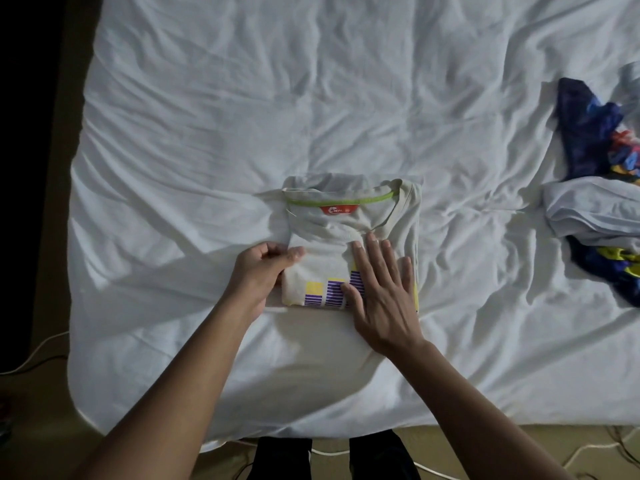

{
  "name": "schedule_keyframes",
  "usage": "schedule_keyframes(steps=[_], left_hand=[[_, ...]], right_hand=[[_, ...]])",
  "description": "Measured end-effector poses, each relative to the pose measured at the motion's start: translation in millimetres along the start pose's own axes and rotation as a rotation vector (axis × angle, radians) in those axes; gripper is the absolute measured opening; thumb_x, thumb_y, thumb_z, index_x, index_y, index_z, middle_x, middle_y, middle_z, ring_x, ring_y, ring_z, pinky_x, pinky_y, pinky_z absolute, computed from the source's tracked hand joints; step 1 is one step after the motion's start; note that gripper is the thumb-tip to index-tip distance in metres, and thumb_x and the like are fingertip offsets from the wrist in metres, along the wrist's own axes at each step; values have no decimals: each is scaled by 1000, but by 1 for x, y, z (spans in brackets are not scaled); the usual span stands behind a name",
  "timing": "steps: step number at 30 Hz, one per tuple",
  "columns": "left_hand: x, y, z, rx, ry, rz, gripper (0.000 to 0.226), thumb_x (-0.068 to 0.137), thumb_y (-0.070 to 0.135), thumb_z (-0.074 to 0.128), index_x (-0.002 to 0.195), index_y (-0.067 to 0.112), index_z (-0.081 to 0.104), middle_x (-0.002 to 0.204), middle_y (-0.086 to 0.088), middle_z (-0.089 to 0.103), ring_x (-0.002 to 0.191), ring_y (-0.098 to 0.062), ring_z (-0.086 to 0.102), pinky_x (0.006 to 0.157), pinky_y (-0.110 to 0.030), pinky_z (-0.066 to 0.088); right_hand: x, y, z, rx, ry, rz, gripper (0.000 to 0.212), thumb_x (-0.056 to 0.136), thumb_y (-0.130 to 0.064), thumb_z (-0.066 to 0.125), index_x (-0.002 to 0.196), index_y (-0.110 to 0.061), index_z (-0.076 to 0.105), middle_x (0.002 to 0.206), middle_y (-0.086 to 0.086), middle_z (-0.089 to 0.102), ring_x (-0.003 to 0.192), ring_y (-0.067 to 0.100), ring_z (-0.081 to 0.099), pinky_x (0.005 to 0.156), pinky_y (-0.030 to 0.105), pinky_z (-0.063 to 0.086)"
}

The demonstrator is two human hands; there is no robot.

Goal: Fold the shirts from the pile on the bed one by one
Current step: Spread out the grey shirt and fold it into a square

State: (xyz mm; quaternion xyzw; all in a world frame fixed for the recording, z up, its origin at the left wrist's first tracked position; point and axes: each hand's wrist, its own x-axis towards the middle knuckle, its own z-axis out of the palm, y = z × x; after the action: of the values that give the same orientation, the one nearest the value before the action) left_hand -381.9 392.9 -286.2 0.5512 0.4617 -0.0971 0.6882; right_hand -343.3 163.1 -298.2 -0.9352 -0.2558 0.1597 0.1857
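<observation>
A pale white shirt (349,223) lies folded into a rectangle in the middle of the bed, collar side up, with a green collar trim, an orange label and a purple and yellow print at its near edge. My left hand (263,268) grips the shirt's left edge, fingers curled round the fold. My right hand (381,289) lies flat on the right half with straight fingers, pressing the cloth down. The pile of shirts (602,188) sits at the right edge of the bed: dark blue printed cloth and a light blue shirt.
The bed (242,116) is covered by a wrinkled white sheet. Its left edge drops to a dark floor (34,237). White cables (31,355) run along the floor at the left and near the front edge.
</observation>
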Motion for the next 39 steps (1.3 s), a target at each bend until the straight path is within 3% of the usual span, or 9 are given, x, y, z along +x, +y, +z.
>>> schedule_keyframes(steps=[5,9,13,16,20,24,30,35,39], left_hand=[[25,17,9,-107,-35,-150,21,95,22,73,105,4,75,102,-14,78,99,-26,74,93,-39,57],[41,35,13,-283,-100,-245,42,88,11,74,127,-4,67,118,-20,74,109,-30,73,89,-39,60],[43,47,14,-269,-206,-182,48,75,18,79,119,1,70,111,-15,76,98,-25,75,78,-33,62],[48,51,14,-199,-162,-51,49,70,18,85,114,0,72,107,-16,77,101,-28,74,88,-37,60],[56,59,10,-207,-170,-29,37,83,22,83,111,6,66,100,-11,76,94,-25,72,89,-38,57],[66,69,6,-289,-135,-25,8,98,5,63,95,13,64,85,-4,75,85,-19,71,79,-31,60],[70,91,20,-150,-34,146,34,82,-7,79,82,17,55,74,0,66,71,-15,67,68,-28,55],[75,88,33,181,140,331,36,75,22,93,91,20,61,87,0,63,77,-13,61,73,-30,53],[19,69,53,637,404,852,39,89,29,72,121,11,61,120,-10,60,110,-29,60,96,-45,50]], right_hand=[[25,2,-16,146,159,53,62,105,-48,38,161,-23,30,172,1,19,159,23,14,125,55,18],[83,25,-46,220,272,147,59,101,-39,51,155,-18,40,162,8,37,151,28,30,122,50,25],[120,53,-80,287,89,178,51,89,-45,60,136,-25,59,126,0,60,125,26,50,108,49,41],[127,69,-98,408,-68,228,53,78,-58,64,119,-26,69,110,-5,68,105,16,63,93,35,51],[126,89,-104,617,-223,298,21,88,-32,76,102,-16,72,91,-2,70,83,11,63,78,34,50],[128,94,-105,746,-62,358,9,91,-19,77,89,-16,69,76,-2,61,75,14,58,73,36,51],[143,90,-100,664,280,420,14,81,-33,78,80,-27,66,74,-12,62,70,6,54,68,28,46],[150,80,-87,551,272,478,29,82,-43,82,91,-20,67,73,-10,59,66,2,52,61,22,40],[150,74,-77,551,287,481,43,81,-55,82,93,-17,66,75,-5,61,67,3,54,56,10,37]])
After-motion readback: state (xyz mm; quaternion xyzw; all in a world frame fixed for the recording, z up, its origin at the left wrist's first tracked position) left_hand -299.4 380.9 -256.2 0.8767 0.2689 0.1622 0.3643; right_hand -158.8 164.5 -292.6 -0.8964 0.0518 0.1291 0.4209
